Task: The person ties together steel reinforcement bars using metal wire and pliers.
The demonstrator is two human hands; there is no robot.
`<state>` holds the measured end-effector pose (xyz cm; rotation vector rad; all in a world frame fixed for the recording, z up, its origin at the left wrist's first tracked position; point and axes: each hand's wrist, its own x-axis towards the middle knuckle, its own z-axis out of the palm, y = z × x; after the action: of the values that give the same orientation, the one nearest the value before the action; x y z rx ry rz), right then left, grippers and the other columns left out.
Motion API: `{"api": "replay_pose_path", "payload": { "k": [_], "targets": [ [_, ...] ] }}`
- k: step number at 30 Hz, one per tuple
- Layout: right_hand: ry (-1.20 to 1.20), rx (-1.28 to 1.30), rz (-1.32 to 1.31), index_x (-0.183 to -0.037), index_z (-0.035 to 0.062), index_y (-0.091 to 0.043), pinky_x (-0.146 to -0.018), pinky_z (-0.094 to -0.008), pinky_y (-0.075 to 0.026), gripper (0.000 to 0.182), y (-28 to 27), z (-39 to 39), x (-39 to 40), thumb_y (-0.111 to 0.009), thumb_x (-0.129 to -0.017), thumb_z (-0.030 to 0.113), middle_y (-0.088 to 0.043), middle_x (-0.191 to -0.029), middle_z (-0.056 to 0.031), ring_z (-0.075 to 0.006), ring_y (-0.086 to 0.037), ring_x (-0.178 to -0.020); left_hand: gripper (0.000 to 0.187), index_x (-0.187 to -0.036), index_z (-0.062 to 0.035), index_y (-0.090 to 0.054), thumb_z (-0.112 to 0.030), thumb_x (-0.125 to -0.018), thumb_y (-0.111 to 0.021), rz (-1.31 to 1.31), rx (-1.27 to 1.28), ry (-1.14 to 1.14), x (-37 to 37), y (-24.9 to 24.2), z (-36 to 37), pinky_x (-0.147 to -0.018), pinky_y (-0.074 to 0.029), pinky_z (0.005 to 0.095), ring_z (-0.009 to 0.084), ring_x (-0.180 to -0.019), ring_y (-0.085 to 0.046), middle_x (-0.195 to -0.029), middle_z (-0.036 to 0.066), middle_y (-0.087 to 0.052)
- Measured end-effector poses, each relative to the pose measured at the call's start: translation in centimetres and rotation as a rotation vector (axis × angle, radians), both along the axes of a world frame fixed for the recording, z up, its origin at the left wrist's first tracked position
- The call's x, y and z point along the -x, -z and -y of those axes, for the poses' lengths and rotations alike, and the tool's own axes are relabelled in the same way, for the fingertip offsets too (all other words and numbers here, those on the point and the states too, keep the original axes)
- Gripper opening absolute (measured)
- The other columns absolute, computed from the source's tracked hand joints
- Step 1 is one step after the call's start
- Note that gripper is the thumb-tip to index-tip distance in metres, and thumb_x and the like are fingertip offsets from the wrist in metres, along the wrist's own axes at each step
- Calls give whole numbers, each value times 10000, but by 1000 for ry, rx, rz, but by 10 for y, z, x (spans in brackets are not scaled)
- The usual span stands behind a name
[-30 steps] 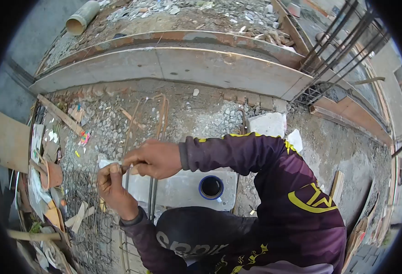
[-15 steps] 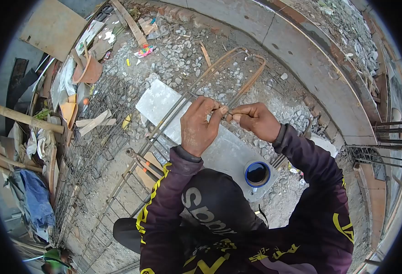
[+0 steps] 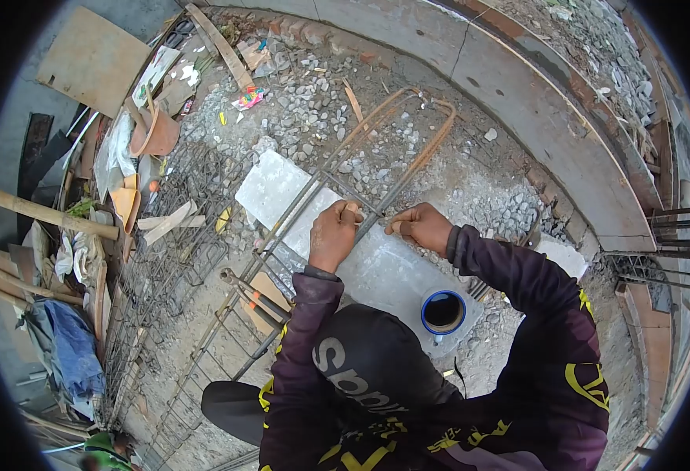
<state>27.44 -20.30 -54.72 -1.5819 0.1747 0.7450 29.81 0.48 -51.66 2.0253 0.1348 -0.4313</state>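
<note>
My left hand [image 3: 334, 237] is closed, fingers curled beside a crossing of the steel rebar cage [image 3: 296, 206]. On the other side of that crossing my right hand [image 3: 425, 228] is pinched, its fingertips close to the bar. Whatever thin thing either hand pinches is too small to make out. The cage's long bars run from lower left up to a rusty bent end. Pincers [image 3: 257, 297] with orange and black handles lie over the cage near my left forearm. Beneath the bars is a pale grey slab [image 3: 388, 263].
A blue-rimmed mug [image 3: 443, 312] of dark liquid stands on the slab near my right knee. Several wire mesh pieces and wood scraps [image 3: 168, 220] lie to the left. Gravel [image 3: 305, 94] covers the ground ahead, up to a low concrete wall [image 3: 509, 98]. Another person [image 3: 105, 451] shows at lower left.
Both hands have come lower and toward me, and have drawn apart, from touching at the fingertips to either side of the bar crossing. The view has shifted slightly.
</note>
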Motion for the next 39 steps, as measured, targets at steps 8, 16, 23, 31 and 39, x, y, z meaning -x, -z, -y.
{"api": "replay_pose_path", "payload": {
  "k": [8, 16, 23, 31, 39],
  "targets": [
    [14, 76, 301, -984, -22, -695, -503, -244, -392, 192, 12, -13, 7, -544, -941, 89, -559, -611, -8, -70, -455, -515, 395, -1150, 24, -615, -316, -1004, -476, -298, 436, -105, 6, 1, 0, -737, -513, 253, 158, -816, -640, -967, 101, -676],
    [119, -32, 150, -1021, 4, -697, -505, -235, -424, 211, 3, -19, 16, -537, -961, 128, -607, -652, -24, -62, -495, -534, 438, -1121, 93, -606, -316, -994, -517, -330, 504, -162, 6, -9, -1, -770, -527, 276, 187, -894, -664, -1017, 151, -679],
    [102, 62, 312, -1069, 13, -668, -531, -356, -473, 225, 13, -22, 14, -541, -920, 127, -622, -616, -95, -191, -584, -528, 438, -1124, 105, -609, -304, -990, -527, -288, 553, -93, 10, -3, -6, -837, -504, 303, 209, -952, -660, -1044, 157, -676],
    [-98, 498, 725, -1247, 95, -434, -529, -472, -466, 360, -38, -21, 13, -557, -915, 159, -588, -571, -157, -386, -619, -566, 428, -1126, 88, -611, -309, -984, -534, -353, 599, -121, 8, -8, -7, -837, -503, 331, 212, -976, -639, -1043, 140, -664],
    [-311, 828, 1017, -1171, 128, -472, -492, -472, -482, 304, -22, -29, -2, -568, -900, 228, -640, -653, -138, -352, -646, -557, 433, -1080, 81, -628, -332, -975, -551, -395, 641, -128, 3, -12, -5, -767, -544, 309, 193, -918, -651, -1039, 144, -664]
  ]
}}
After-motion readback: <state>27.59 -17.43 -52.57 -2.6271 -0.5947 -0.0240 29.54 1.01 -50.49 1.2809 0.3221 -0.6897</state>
